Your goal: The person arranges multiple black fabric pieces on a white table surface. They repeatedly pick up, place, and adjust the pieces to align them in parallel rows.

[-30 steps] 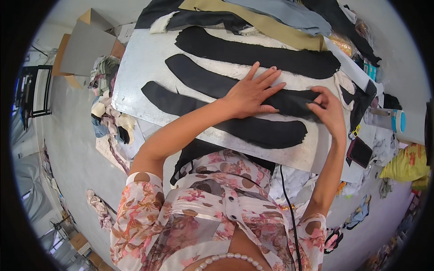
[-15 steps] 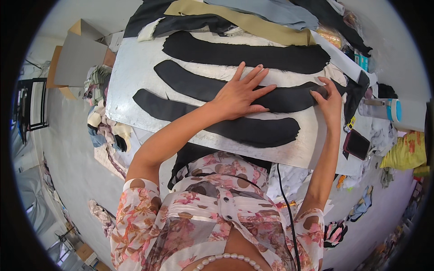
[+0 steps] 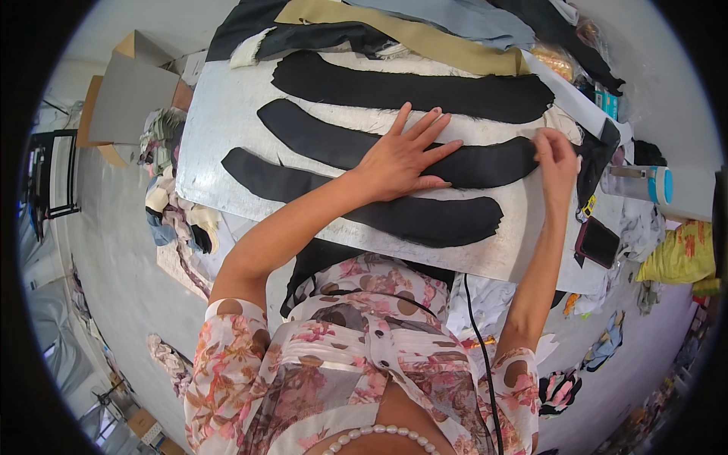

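Three curved black fabric pieces lie spread on the pale worktop, one beyond another. My left hand rests flat on the middle black piece, fingers spread. At that piece's right end is my right hand, its fingers curled and the tips pinched together by the fabric edge. Whatever is between those fingertips is too small to make out. The far black piece lies just past my left fingertips, and the near black piece passes under my left wrist.
Olive cloth, grey-blue cloth and dark scraps cover the far edge. A phone and a clear jug with a blue rim are at the right. Cloth scraps and a cardboard box stand left. A black cord hangs in front.
My right hand has shifted slightly, and its spread thumb and fingers have come together at the middle piece's right end. My left hand stays put.
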